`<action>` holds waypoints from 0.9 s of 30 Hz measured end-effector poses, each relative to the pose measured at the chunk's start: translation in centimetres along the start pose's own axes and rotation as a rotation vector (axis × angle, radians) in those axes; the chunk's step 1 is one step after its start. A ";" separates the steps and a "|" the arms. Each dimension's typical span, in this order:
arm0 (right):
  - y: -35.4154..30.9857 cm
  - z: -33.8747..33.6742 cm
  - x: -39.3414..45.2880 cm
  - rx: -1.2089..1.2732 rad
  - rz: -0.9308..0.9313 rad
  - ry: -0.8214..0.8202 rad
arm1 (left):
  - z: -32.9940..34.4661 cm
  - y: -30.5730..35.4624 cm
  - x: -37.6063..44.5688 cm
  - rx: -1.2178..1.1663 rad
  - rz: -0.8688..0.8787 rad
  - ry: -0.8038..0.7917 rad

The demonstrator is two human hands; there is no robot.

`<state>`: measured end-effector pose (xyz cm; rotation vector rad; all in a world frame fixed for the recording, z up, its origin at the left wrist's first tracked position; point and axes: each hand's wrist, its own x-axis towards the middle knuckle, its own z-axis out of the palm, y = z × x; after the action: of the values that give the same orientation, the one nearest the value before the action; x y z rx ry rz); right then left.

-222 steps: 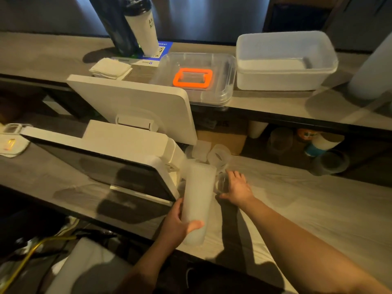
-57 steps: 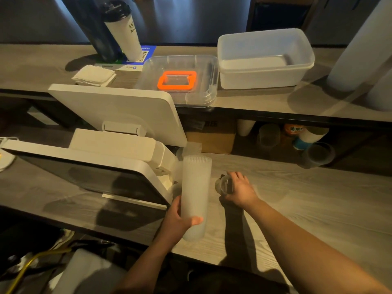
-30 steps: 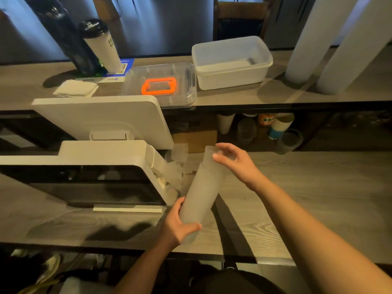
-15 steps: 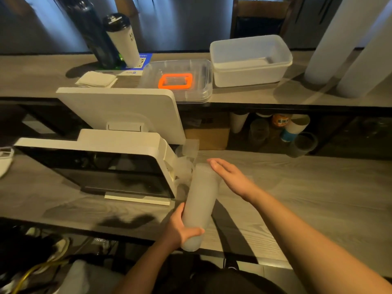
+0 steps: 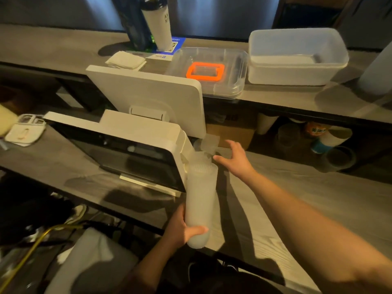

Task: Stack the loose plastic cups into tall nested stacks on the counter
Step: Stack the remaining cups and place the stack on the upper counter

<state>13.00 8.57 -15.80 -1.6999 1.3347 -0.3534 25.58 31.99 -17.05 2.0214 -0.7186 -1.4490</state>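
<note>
Head view: the left hand (image 5: 180,229) has its grip wrapped round the base of the nested cup stack (image 5: 200,203), held tilted over the grey surface (image 5: 286,192). Beyond the stack's rim, the right hand (image 5: 236,159), grip wide and holding nothing, reaches toward loose clear cups (image 5: 209,143) beside the white terminal (image 5: 135,141).

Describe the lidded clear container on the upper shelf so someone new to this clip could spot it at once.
Start at the upper counter shelf running across the back. Just behind the white point-of-sale terminal sits a shallow clear plastic container, immediately left of a deeper frosted white tub. Its bright orange rectangular handle frame on the lid sets it apart.
</note>
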 end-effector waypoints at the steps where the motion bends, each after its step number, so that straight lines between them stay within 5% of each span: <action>1: 0.0 0.1 0.6 -0.034 -0.016 0.004 | 0.1 0.1 0.1 -0.012 -0.014 0.009; 18: -0.1 2.3 7.2 -0.380 -0.119 -0.112 | 0.2 2.8 2.6 -0.103 -0.044 0.057; 27: 0.0 1.5 4.6 0.065 0.031 0.061 | 0.0 2.7 2.4 -0.080 -0.065 0.052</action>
<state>15.74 5.27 -17.94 -1.6246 1.3778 -0.4294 26.00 28.35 -16.74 2.0304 -0.5698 -1.4323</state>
